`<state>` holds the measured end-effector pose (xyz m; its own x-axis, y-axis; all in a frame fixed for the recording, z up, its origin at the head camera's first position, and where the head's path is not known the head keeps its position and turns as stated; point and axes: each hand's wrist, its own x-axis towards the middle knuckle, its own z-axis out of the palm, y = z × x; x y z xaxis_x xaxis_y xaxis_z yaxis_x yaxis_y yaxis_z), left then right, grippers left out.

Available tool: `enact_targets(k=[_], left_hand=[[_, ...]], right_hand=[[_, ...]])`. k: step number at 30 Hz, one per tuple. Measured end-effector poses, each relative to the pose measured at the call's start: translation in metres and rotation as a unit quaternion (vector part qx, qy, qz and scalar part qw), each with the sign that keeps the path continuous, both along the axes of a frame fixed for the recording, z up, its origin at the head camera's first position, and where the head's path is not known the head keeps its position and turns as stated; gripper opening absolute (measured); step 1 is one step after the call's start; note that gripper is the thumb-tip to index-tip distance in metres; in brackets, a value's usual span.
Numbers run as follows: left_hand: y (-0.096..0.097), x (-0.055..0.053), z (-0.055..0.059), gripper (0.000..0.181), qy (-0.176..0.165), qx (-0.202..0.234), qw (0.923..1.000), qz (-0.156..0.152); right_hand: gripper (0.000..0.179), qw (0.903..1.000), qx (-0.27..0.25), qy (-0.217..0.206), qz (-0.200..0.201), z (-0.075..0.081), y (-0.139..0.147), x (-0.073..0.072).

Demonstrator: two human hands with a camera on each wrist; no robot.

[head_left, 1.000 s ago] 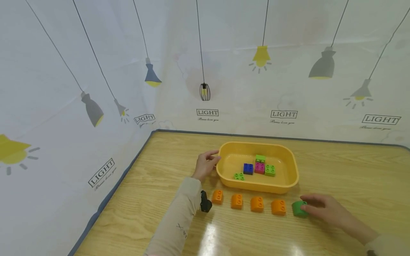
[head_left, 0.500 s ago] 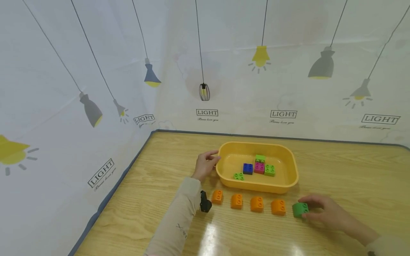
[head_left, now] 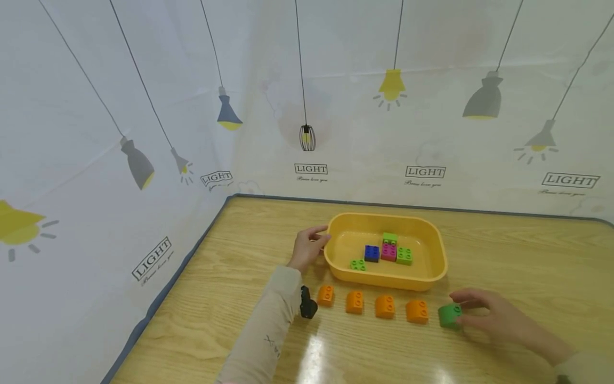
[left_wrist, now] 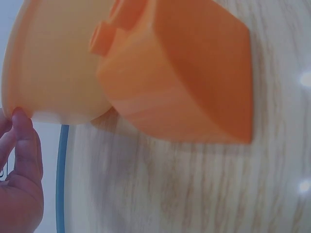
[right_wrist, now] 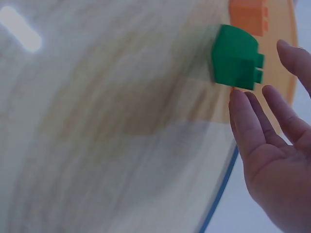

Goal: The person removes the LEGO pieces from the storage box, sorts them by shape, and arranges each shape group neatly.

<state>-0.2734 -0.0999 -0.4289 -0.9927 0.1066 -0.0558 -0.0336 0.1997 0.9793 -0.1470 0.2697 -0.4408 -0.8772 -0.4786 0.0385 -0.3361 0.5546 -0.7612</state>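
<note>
In the head view my left hand (head_left: 307, 249) touches the left rim of a yellow plastic tray (head_left: 342, 273) with fairly straight fingers. At the right end of a row of toy building bricks stands a green curved building brick (head_left: 449, 316) with studs on top. Beside it, my right hand (head_left: 496, 317) has its fingers spread. The right wrist view shows a gap between the thumb and the green brick (right_wrist: 235, 58), with other fingertips close to it. An orange curved brick (left_wrist: 194, 82) looms large in the left wrist view, in front of the tray (left_wrist: 58, 73).
Several orange curved bricks (head_left: 385, 306) form the row in front of the tray. Inside it lie a blue brick (head_left: 371, 253), a pink brick (head_left: 389, 252) and several lime bricks (head_left: 404, 256). A black device (head_left: 307, 303) is by the left wrist. Printed walls stand behind the wooden table (head_left: 518, 250).
The right hand has made small shifts around the green brick, whose studded side has turned and moved slightly. The left hand has stayed at the tray's rim.
</note>
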Motion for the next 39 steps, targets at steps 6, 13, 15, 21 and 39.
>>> enact_targets(k=[6, 13, 15, 21, 39], left_hand=[[0.001, 0.000, 0.000, 0.034, -0.002, 0.000, 1.0000, 0.004], [0.001, 0.001, 0.001, 0.035, -0.001, -0.001, 1.0000, 0.002], [0.001, 0.001, 0.001, 0.035, -0.001, 0.001, 1.0000, 0.001], [0.001, 0.000, 0.000, 0.035, 0.000, 0.000, 1.0000, 0.001], [0.000, -0.001, -0.001, 0.034, 0.006, -0.004, 1.0000, 0.001]], right_hand=[[0.031, 0.9986, -0.002, 0.051, -0.013, 0.021, -0.002, -0.008], [0.029, 0.9980, 0.009, 0.051, -0.036, 0.054, -0.023, -0.022], [0.029, 0.9977, 0.021, 0.053, -0.036, 0.064, -0.032, -0.026], [0.029, 0.9979, 0.035, 0.053, -0.012, 0.080, -0.061, -0.042], [0.030, 0.9974, 0.026, 0.039, 0.054, 0.060, -0.131, -0.099]])
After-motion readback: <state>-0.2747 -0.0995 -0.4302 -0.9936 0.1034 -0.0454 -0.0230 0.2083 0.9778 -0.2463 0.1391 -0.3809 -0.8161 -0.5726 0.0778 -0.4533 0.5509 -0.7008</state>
